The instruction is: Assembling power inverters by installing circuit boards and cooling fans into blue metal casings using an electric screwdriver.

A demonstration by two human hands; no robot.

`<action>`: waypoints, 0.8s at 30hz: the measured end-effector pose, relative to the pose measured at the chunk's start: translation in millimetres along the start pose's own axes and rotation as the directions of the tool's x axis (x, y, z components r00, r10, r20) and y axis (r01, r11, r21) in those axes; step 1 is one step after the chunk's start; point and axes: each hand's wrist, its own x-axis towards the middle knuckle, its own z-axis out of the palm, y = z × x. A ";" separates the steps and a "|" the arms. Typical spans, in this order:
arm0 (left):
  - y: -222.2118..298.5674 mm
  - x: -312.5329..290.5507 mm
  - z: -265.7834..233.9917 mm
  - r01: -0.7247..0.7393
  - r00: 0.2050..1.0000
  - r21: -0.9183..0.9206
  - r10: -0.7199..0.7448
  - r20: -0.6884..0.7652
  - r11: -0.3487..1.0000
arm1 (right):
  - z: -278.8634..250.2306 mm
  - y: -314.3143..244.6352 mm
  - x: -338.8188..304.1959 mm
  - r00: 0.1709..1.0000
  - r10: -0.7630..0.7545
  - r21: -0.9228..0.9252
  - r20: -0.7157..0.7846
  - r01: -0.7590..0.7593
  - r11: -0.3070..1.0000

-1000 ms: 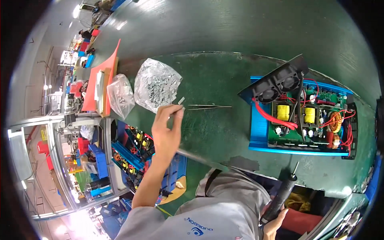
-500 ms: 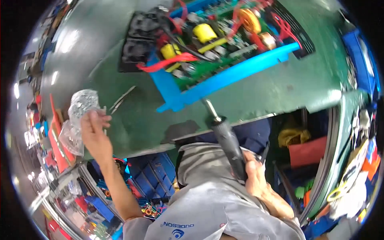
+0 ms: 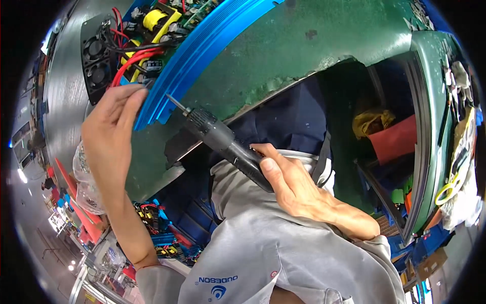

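Observation:
My right hand (image 3: 293,185) is wrapped round a black electric screwdriver (image 3: 217,134). Its thin metal bit points up and left, close to the outer side of a blue metal housing (image 3: 197,55). My left hand (image 3: 109,124) is at the housing's near left end, thumb and fingers pinched together; whatever lies between the fingertips is too small to make out. Circuit boards fill the housing, with a yellow-wound transformer (image 3: 153,19) and thick red wires (image 3: 132,62). A black panel with two fans (image 3: 96,63) stands at its left end.
The assembly lies on a green bench top (image 3: 283,45) with a worn front edge. Clear plastic bags (image 3: 85,175) sit left of my left forearm, beside a red sheet (image 3: 83,218). Below the edge are a yellow bag (image 3: 373,123) and more wired parts (image 3: 152,215).
My left hand has left the plastic bag and moved to the housing's end. The screwdriver has swung left, with its bit beside the housing. The housing appears farther left and up in view.

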 end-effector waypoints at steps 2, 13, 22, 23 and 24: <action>3.1 4.8 5.9 -0.045 0.999 0.054 0.044 0.021 0.998 | -1.3 -0.1 2.8 1.000 0.001 0.010 0.001 -0.001 1.000; 3.2 11.5 -8.7 -0.159 0.986 0.132 0.150 0.074 0.979 | -9.7 -0.6 18.9 0.945 0.143 0.484 0.294 -0.276 0.830; 11.4 3.6 -17.8 -0.199 0.963 0.041 0.188 0.191 0.979 | -5.3 11.9 12.0 0.867 0.226 0.636 0.445 -0.483 0.602; 13.5 1.0 -23.0 -0.141 0.955 0.007 0.134 0.264 0.990 | -4.6 10.6 9.5 0.865 0.262 0.630 0.429 -0.494 0.599; 15.4 0.2 -26.4 -0.135 0.957 -0.011 0.133 0.259 0.991 | -4.2 12.1 9.9 0.874 0.241 0.603 0.422 -0.469 0.645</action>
